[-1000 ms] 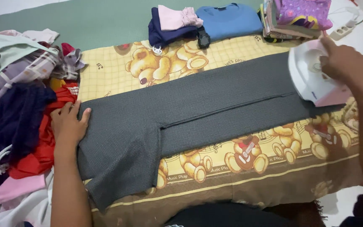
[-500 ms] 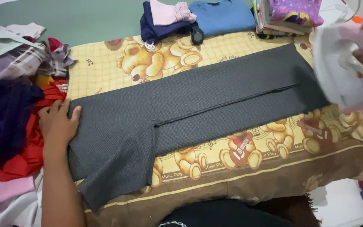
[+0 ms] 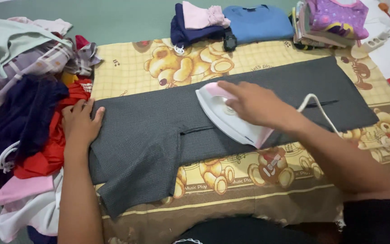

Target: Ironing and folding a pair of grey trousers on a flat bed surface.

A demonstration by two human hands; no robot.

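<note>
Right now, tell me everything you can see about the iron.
The iron is white with a pink handle and heel, plastic by its look. It lies soleplate down on the dark grey trousers, tip pointing toward the waist. The right hand grips its handle, and a white cord trails from its back end.

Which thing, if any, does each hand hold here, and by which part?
The right hand grips the white and pink iron by its top handle. The left hand holds nothing; it presses flat on the waist end of the grey trousers.
</note>
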